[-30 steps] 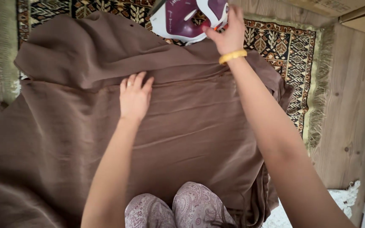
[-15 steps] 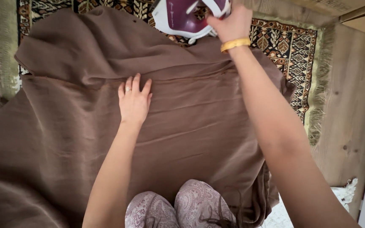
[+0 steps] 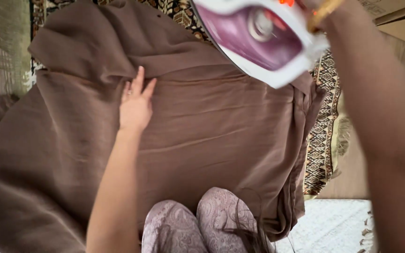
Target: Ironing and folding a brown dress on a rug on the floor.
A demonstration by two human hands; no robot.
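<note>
I see my left hand (image 3: 136, 107) flat, fingers spread on the brown cloth (image 3: 212, 131); my right hand, mostly out of frame, holds the iron (image 3: 258, 40) raised above it.

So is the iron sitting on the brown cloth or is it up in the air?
Up in the air. The iron is lifted and tilted above the brown cloth, held at its top by the right hand. The left hand presses flat on the cloth.

I'm at home, kneeling on a wooden plank floor (image 3: 401, 51) with a patterned, fringed woven rug (image 3: 322, 136) under my brown cloth (image 3: 212, 122).
</note>
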